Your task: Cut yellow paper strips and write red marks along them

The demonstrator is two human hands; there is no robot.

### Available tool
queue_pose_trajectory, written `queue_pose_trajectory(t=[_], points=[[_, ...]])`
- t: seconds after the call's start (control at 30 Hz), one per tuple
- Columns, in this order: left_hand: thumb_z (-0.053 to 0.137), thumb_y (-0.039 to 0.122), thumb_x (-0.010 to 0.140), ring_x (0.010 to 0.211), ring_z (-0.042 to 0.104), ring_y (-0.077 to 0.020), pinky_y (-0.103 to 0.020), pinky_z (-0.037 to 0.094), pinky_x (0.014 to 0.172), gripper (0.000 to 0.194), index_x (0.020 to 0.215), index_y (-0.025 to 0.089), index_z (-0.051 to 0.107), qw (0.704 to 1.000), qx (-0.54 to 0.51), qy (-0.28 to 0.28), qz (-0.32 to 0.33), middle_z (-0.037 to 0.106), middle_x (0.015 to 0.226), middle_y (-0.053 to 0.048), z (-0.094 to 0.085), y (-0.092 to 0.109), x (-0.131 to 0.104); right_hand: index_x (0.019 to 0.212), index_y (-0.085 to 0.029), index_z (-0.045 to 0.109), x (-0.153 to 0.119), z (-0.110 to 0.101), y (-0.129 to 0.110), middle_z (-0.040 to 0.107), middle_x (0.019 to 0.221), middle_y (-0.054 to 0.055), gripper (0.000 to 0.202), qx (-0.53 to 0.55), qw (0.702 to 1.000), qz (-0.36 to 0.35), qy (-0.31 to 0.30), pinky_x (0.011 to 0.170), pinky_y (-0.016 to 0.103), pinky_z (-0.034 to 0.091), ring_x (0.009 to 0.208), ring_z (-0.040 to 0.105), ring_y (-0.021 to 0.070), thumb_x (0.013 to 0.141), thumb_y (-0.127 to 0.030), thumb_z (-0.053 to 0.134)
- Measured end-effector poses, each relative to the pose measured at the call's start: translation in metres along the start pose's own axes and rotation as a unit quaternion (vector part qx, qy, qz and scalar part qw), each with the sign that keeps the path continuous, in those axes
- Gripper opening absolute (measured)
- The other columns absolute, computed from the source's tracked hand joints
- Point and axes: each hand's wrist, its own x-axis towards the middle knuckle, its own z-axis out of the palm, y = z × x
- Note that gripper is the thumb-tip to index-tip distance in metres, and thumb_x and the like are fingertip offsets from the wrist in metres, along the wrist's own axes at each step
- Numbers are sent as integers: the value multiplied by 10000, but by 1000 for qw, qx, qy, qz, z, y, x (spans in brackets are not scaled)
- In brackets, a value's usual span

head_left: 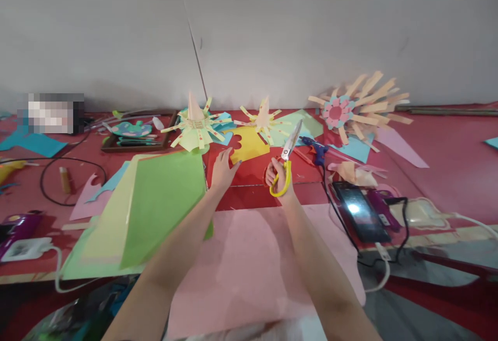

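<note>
both arms (181,247) outstretched, left fingers (225,155) slightly bent, right fingers (270,176) curled

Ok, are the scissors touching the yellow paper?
Apart. The head view shows the scissors in the right hand, with a strip of red surface visible between them and the right edge of the yellow paper.
</note>
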Motion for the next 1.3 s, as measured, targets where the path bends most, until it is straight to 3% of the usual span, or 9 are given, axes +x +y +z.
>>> queue_pose_trajectory(t=[0.17, 0.33, 0.5, 0.67, 0.77, 0.83, 0.97, 1.1, 1.3], points=[[579, 239, 817, 1072, 535, -214, -433, 409, 951, 206, 1012, 174, 597, 998, 34, -40, 42, 594, 1111, -73, 5, -4, 1, 547, -209, 416, -4, 7, 0, 267, 334, -123, 438, 42, 998, 37, -36, 269, 174, 176, 270, 214, 23, 597, -600, 608], [524, 331, 866, 934, 582, -168, -399, 478, 841, 219, 976, 155, 594, 997, 36, -34, 54, 613, 1021, -53, 3, -4, -2, 517, -197, 402, -17, 23, 15, 309, 335, -109, 441, 38, 997, 37, -57, 277, 178, 184, 264, 244, 21, 641, -558, 623], [521, 345, 867, 914, 585, -162, -393, 478, 835, 231, 980, 158, 593, 999, 8, 8, 50, 614, 1016, -52, -2, -4, 0, 642, -175, 510, -22, 25, 16, 487, 452, -82, 358, 7, 999, -46, 0, 309, 167, 208, 302, 309, 0, 681, -509, 634], [556, 231, 825, 890, 574, -163, -394, 432, 876, 106, 881, 171, 623, 995, -50, 74, 35, 625, 936, -32, -13, -3, 1, 732, -172, 554, -7, 24, -10, 588, 526, -44, 380, -48, 988, -103, 101, 295, 187, 225, 294, 346, 18, 689, -548, 597], [509, 129, 800, 799, 575, -135, -311, 450, 800, 133, 823, 193, 624, 988, -112, 103, 20, 620, 884, -19, -15, -3, -1, 718, -175, 547, 9, 22, -22, 568, 495, -51, 374, -30, 988, -114, 96, 301, 193, 245, 286, 351, 27, 699, -547, 580], [488, 120, 803, 798, 576, -129, -290, 451, 789, 149, 817, 196, 616, 980, -157, 119, 5, 617, 860, -12, -13, -5, 0, 685, -182, 506, 17, 19, -21, 537, 464, -63, 380, -12, 980, -143, 135, 298, 190, 238, 283, 340, 27, 699, -555, 574], [518, 235, 848, 846, 581, -143, -344, 462, 819, 113, 833, 159, 600, 956, -249, 150, -35, 616, 853, -16, -9, -15, 6, 716, -190, 470, 23, 10, -6, 547, 465, -71, 381, -5, 965, -162, 206, 289, 178, 219, 278, 340, 26, 682, -549, 594], [520, 367, 864, 818, 595, -144, -351, 503, 742, 253, 945, 135, 580, 926, -342, 146, -61, 613, 918, -34, -9, -24, 13, 665, -187, 458, 20, 10, 1, 587, 507, -36, 420, -46, 980, -88, 171, 280, 190, 239, 274, 363, 30, 685, -594, 559], [530, 373, 854, 716, 574, -118, -313, 489, 689, 251, 784, 135, 571, 906, -405, 104, -63, 587, 755, 4, -14, -22, 11, 614, -205, 438, 14, 12, 0, 336, 335, -109, 401, -113, 982, -59, 139, 271, 182, 218, 275, 317, 41, 672, -566, 605]])
